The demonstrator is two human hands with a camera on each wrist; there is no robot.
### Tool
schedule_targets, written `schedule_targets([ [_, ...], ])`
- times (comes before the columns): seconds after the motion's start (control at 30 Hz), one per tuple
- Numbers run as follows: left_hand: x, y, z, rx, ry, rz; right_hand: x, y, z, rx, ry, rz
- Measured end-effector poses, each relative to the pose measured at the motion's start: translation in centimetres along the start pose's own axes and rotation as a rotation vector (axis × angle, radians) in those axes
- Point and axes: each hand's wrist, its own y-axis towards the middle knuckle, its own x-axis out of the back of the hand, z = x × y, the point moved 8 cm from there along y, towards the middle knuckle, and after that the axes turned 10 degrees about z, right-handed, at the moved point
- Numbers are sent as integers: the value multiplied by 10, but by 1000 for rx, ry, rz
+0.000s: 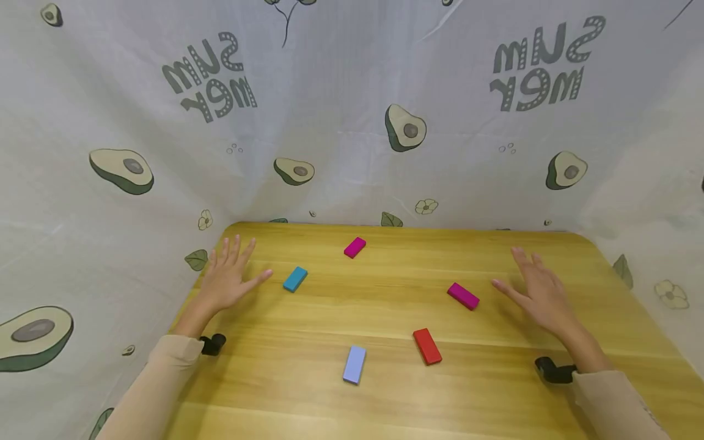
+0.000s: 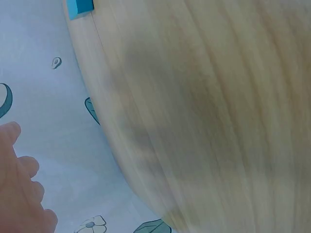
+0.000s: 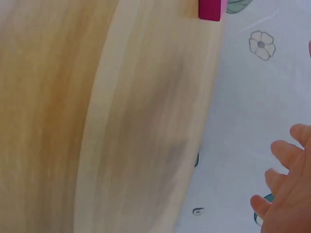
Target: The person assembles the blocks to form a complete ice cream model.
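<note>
My left hand [image 1: 224,281] is held out at the table's left side, fingers spread and holding nothing. Nearest to it lies a blue block [image 1: 295,279], whose end also shows at the top of the left wrist view. On the right, my right hand [image 1: 541,293] has its fingers extended and nothing in its grasp. A magenta block [image 1: 463,296] lies just left of its thumb. Another magenta block [image 1: 354,247] sits near the back edge. Toward the front are a red block [image 1: 427,346] and a lavender block [image 1: 354,365], apart from each other.
The blocks lie flat on a wooden table [image 1: 275,379] with rounded back corners. A pale curtain [image 1: 341,91] printed with avocados and lettering hangs behind it and along both sides. Each wrist carries a small black camera [image 1: 213,344].
</note>
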Motion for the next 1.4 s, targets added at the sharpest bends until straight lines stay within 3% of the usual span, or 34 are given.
schedule_targets([
  [0.3,-5,-4,-17,-38,5,35,-4,-3,20,81,48,-2],
  [0.5,-10,-8,-28,-61,17,52,-7,-7,39,174,82,-45],
  [0.67,-15,-12,-39,-87,17,50,-10,-11,50,215,164,-49],
  [0.97,-21,-16,-62,-141,17,35,-19,-16,62,197,294,40],
  [1.4,-41,-33,-95,-251,-5,42,-39,-26,81,213,285,98],
])
